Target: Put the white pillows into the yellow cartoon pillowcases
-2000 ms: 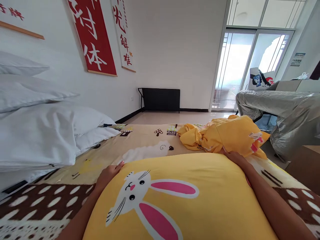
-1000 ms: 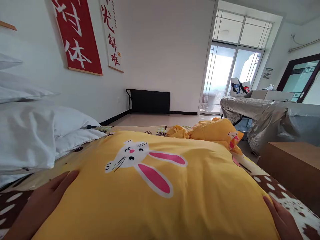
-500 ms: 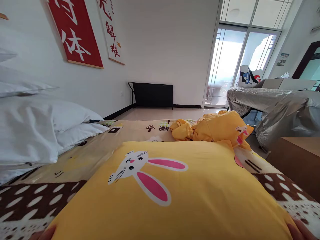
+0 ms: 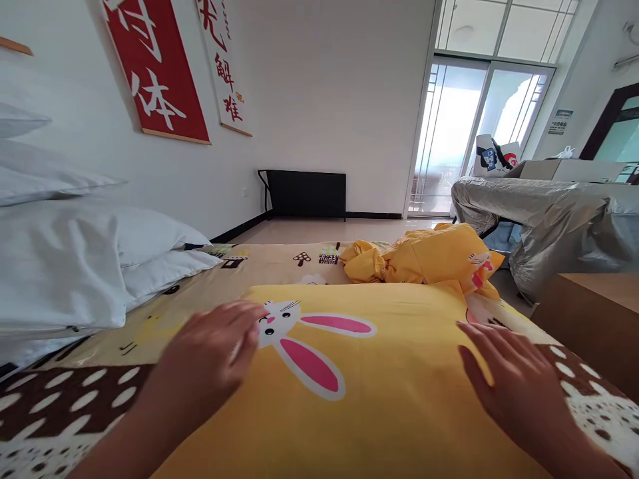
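A yellow pillow (image 4: 399, 386) with a white rabbit print and pink ears lies flat before me, its near edge running out of view at the bottom. Over its left side is my left hand (image 4: 212, 352), fingers extended and slightly bent, the fingertips covering part of the rabbit's face. My right hand (image 4: 512, 376) hovers at or rests on the right side, fingers stretched out and thumb apart. Neither hand grips anything; whether they press on the cloth I cannot tell. Beyond the pillow sits a crumpled bundle of yellow rabbit-print fabric (image 4: 424, 256).
A patterned blanket (image 4: 269, 263) lies underneath. White pillows (image 4: 60, 259) are stacked at the left. At the right stand a brown box (image 4: 589, 319) and a table under silver sheeting (image 4: 549, 199). A black folded panel (image 4: 307, 194) leans against the far wall.
Both hands have left the pillow's near corners and come up and inward over its left and right sides. The pillow has barely shifted. The view has tilted slightly.
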The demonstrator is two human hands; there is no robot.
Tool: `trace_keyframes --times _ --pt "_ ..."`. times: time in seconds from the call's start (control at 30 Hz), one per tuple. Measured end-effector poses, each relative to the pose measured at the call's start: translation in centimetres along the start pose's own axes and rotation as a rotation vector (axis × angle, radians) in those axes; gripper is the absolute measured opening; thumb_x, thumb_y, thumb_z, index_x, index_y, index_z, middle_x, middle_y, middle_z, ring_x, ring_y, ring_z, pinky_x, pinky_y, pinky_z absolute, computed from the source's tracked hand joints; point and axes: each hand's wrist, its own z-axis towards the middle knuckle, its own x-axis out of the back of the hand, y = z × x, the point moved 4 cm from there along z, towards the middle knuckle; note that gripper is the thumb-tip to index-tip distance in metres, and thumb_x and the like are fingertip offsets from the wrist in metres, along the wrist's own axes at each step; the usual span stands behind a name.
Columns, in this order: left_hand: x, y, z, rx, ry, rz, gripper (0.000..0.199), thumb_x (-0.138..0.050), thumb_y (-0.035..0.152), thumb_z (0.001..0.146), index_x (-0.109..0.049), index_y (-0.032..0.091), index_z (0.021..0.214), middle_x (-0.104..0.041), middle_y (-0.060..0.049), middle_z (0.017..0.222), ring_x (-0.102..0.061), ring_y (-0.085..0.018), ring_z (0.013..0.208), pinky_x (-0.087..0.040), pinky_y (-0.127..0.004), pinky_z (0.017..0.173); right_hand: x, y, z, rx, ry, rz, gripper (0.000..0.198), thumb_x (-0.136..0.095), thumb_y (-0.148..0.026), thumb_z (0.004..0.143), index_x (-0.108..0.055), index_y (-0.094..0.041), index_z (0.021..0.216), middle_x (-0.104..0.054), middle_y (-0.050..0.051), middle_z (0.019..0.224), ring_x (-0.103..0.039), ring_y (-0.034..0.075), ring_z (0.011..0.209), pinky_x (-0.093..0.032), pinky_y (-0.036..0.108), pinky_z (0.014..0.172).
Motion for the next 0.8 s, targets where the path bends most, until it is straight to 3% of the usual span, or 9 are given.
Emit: trace_keyframes --times 0.07,0.13,0.2,0.27,0.33,0.43,0.57,0.67,0.8 --pt "-2.3 5.7 5.2 -0.128 -0.314 -0.026 0.037 -0.029 0.021 0.086 -0.063 0.021 0.102 -0.066 -0.007 0.115 -0.058 -0.022 0.109 -0.042 -0.038 0.093 -3.3 -5.4 6.4 0.066 -0.215 0.071 0.030 -0.037 -0.020 0.092 -0.062 -0.016 0.106 -0.067 0.011 0.104 -0.059 0.023 0.100 -0.039 0.036 0.087" --pt "-5.0 9.9 9.2 -0.137 -0.381 -0.032 0.035 -0.035 0.014 0.082 -0.064 0.016 0.101 -0.069 -0.011 0.106 -0.061 -0.024 0.103 -0.043 -0.038 0.092 -7.6 -9.1 10.6 0.005 -0.479 0.136 0.031 -0.036 -0.014 0.089 -0.061 -0.011 0.108 -0.064 0.016 0.111 -0.055 0.026 0.108 -0.037 0.039 0.090" --pt "-8.5 12.2 10.9 -0.111 -0.423 -0.046 0.036 -0.034 0.015 0.085 -0.063 0.012 0.106 -0.068 -0.015 0.107 -0.062 -0.025 0.104 -0.044 -0.038 0.093 -11.4 -11.0 12.2 -0.024 -0.555 0.156 0.031 -0.043 -0.015 0.085 -0.060 -0.008 0.109 -0.064 0.019 0.111 -0.055 0.027 0.109 -0.038 0.039 0.091" --pt "-12.0 12.7 10.5 -0.111 -0.473 -0.075 0.038 -0.034 0.016 0.087 -0.061 0.013 0.113 -0.064 -0.014 0.119 -0.058 -0.022 0.113 -0.042 -0.035 0.097 -14.5 -11.4 11.5 -0.025 -0.607 0.192 0.033 -0.043 -0.019 0.087 -0.059 -0.010 0.114 -0.061 0.017 0.120 -0.052 0.024 0.116 -0.036 0.037 0.096" --pt "-14.2 11.7 9.0 -0.110 -0.489 -0.108 0.043 -0.031 0.022 0.091 -0.055 0.014 0.125 -0.053 -0.011 0.135 -0.047 -0.020 0.127 -0.035 -0.034 0.107 -16.3 -10.5 9.9 -0.034 -0.623 0.229 0.036 -0.036 -0.023 0.092 -0.056 -0.015 0.121 -0.054 0.011 0.133 -0.046 0.020 0.126 -0.031 0.035 0.103" --pt "-15.0 8.1 7.1 -0.053 -0.515 -0.142 0.052 -0.026 0.042 0.093 -0.044 0.019 0.137 -0.040 -0.006 0.146 -0.033 -0.019 0.137 -0.024 -0.039 0.114 -16.9 -7.4 8.1 -0.092 -0.635 0.255 0.040 -0.030 -0.027 0.093 -0.051 -0.021 0.127 -0.048 0.006 0.141 -0.040 0.016 0.131 -0.024 0.037 0.109" --pt "-14.0 1.0 5.5 0.115 -0.565 -0.124 0.060 -0.020 0.051 0.091 -0.039 0.023 0.141 -0.031 -0.002 0.151 -0.024 -0.019 0.141 -0.017 -0.044 0.116 -16.8 -0.5 6.3 -0.229 -0.659 0.236 0.046 -0.027 -0.031 0.093 -0.047 -0.019 0.133 -0.044 0.007 0.143 -0.038 0.020 0.133 -0.026 0.042 0.109" --pt "-13.0 -3.6 3.7 0.227 -0.553 -0.092 0.063 -0.017 0.051 0.091 -0.032 0.022 0.144 -0.024 -0.002 0.154 -0.019 -0.022 0.143 -0.016 -0.046 0.116 -16.6 5.2 2.9 -0.317 -0.645 0.237 0.053 -0.021 -0.040 0.094 -0.043 -0.017 0.137 -0.043 0.008 0.144 -0.036 0.021 0.135 -0.027 0.042 0.110" --pt "-11.5 -5.6 2.3 0.303 -0.596 -0.015 0.060 -0.015 0.040 0.092 -0.025 0.019 0.147 -0.019 -0.006 0.155 -0.017 -0.025 0.143 -0.021 -0.049 0.113 -15.5 10.0 -1.7 -0.441 -0.593 0.218 0.052 -0.021 -0.033 0.092 -0.042 -0.014 0.136 -0.045 0.009 0.142 -0.042 0.021 0.131 -0.036 0.037 0.105"
